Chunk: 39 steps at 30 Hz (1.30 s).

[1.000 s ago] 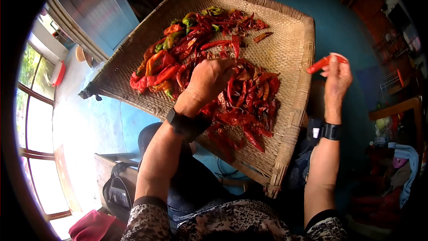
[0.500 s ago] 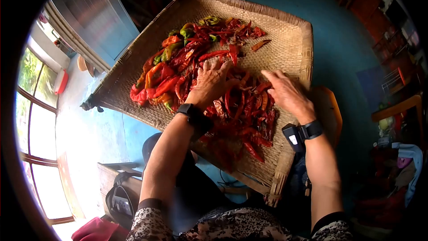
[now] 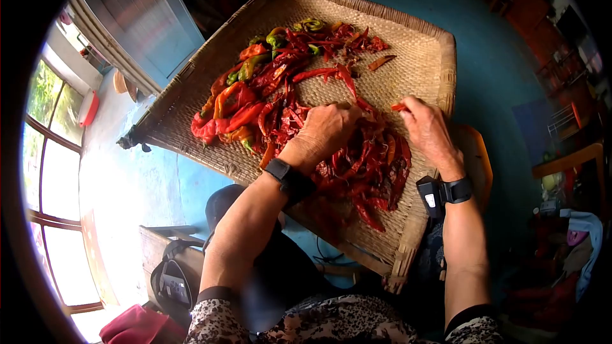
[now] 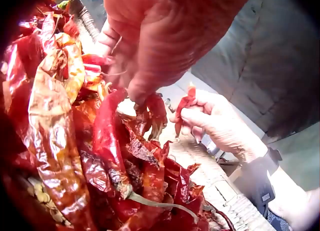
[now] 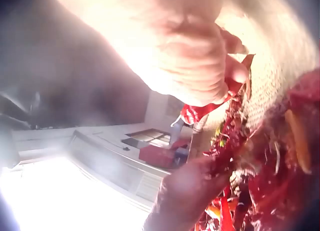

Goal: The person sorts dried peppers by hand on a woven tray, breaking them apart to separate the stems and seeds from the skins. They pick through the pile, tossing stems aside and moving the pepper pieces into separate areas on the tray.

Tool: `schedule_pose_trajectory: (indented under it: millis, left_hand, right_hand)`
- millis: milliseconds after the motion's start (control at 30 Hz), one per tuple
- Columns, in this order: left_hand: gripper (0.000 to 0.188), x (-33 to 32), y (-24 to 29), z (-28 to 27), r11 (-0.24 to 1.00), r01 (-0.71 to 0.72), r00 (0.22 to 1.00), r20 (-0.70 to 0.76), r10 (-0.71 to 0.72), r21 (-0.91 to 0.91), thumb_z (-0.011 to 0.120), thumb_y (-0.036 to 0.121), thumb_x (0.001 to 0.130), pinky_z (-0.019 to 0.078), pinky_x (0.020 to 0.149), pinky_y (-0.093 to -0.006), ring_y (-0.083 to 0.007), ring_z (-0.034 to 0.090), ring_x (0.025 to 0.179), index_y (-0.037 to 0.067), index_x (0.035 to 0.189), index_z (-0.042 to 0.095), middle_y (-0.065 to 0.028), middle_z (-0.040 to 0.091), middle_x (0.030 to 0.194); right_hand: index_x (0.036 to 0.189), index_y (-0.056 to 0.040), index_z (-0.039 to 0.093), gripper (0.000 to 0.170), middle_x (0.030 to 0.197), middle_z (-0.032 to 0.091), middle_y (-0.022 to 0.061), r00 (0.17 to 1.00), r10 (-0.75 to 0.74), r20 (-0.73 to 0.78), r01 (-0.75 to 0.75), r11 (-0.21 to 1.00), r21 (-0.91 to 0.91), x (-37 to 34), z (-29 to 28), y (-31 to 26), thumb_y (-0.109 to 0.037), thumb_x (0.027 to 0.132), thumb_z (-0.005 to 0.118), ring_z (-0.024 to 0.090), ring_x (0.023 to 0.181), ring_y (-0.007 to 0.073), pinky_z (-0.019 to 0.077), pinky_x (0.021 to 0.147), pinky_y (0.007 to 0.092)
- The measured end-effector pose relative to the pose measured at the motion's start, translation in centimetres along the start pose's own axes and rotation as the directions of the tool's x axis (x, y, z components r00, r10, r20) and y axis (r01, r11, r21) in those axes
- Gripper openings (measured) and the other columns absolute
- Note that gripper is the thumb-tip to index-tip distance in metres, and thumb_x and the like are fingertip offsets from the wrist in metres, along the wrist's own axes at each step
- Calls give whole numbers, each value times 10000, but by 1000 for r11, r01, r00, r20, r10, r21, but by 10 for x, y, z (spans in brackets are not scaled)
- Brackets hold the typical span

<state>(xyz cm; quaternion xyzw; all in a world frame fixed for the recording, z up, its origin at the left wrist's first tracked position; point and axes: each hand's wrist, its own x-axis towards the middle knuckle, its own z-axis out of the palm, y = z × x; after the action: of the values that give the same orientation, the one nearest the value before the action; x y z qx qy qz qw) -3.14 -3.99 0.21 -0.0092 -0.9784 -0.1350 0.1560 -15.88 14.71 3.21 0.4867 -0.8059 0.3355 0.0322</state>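
Red chili peppers (image 3: 366, 165), many dried and wrinkled, lie heaped in a woven basket tray (image 3: 417, 44). My left hand (image 3: 328, 129) reaches into the middle of the heap with its fingers bent down, gripping among dried red chilies; its fingertips are partly hidden. In the left wrist view the left hand (image 4: 160, 36) hangs over wrinkled pods, a dark red one right at its fingertips. Over the tray's right side my right hand (image 3: 430, 130) pinches a red chili (image 4: 185, 103) between thumb and fingers, its tip showing beyond them.
Fresher red, orange and green peppers (image 3: 245, 99) fill the tray's left part. A single orange-brown pod (image 3: 381, 62) lies apart near the right wall. A bag (image 3: 175, 277) rests on a wooden bench at lower left. Bright windows (image 3: 57, 185) stand at the left.
My right hand came in from outside the tray to over its right side, emptied, and now pinches a red chili. My left hand opened flat on the heap, then moved right and curled.
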Motion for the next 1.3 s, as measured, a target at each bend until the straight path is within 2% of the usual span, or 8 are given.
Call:
schedule_pose_trajectory:
  millis: [267, 500, 667, 733, 867, 1033, 1100, 1300]
  left_hand:
    - [205, -14, 5, -7, 993, -100, 993, -68, 96, -61, 516, 21, 803, 531, 601, -425, -339, 637, 738, 49, 998, 574, -155, 601, 884]
    - [212, -17, 11, -17, 987, -131, 991, 15, 130, 91, 535, 39, 888, 541, 602, -376, -291, 631, 752, 45, 1097, 570, -118, 595, 912]
    - [203, -14, 4, -24, 977, -99, 988, -95, 119, 190, 544, 51, 883, 545, 601, -359, -277, 643, 737, 64, 1075, 610, -100, 617, 865]
    - [207, -14, 4, -30, 980, -90, 987, -115, 111, 178, 543, 44, 879, 542, 603, -361, -281, 643, 735, 62, 1075, 610, -103, 617, 861]
    - [213, -11, 9, -29, 988, -61, 990, -118, 78, 141, 545, 21, 860, 530, 627, -370, -295, 641, 759, 57, 1055, 621, -113, 628, 870]
    - [215, -9, 8, -22, 996, -17, 999, -38, 21, 89, 548, 37, 858, 530, 655, -371, -295, 646, 781, 90, 1042, 646, -117, 655, 896]
    - [206, -12, 9, -23, 995, -23, 999, -21, 25, 95, 549, 52, 868, 530, 647, -370, -293, 646, 772, 93, 1045, 646, -117, 656, 887]
    - [101, -19, 3, -32, 992, 63, 998, -23, -61, 110, 565, 147, 879, 500, 598, -399, -323, 629, 735, 75, 931, 612, -141, 633, 796]
  right_hand:
    - [842, -28, 552, 145, 654, 557, 5, 974, 141, -176, -90, 958, 272, -22, -36, 19, -147, 901, 608, 514, 583, 69, 419, 509, 248]
    - [953, -43, 639, 196, 728, 595, -26, 786, 378, -489, -97, 857, 507, -32, -85, 64, -235, 914, 626, 503, 611, 34, 396, 543, 170]
    - [1066, -11, 628, 268, 877, 664, 63, 665, 433, -609, -381, 897, 223, -50, -110, 146, -221, 899, 628, 603, 727, 113, 478, 644, 240]
    - [1206, -59, 581, 374, 991, 653, 127, 735, 162, -658, -559, 693, -455, -51, -91, 104, -229, 877, 635, 622, 789, 197, 508, 712, 312]
    - [1179, -69, 590, 287, 906, 664, 136, 921, -29, -388, 4, 998, -64, -30, -42, 51, -144, 903, 580, 634, 729, 216, 499, 690, 298]
    - [1095, 4, 583, 256, 1053, 628, 156, 955, -240, 174, 263, 956, -128, -29, 33, 7, -91, 861, 622, 646, 833, 301, 515, 745, 425]
    - [1042, 5, 583, 214, 978, 618, 198, 903, -2, 429, 89, 979, -182, -21, 24, -9, -66, 842, 617, 627, 857, 368, 499, 749, 458]
    - [867, 14, 590, 65, 809, 624, 197, 940, -90, 329, 156, 971, -180, -18, 25, -19, 20, 805, 570, 620, 768, 387, 502, 665, 434]
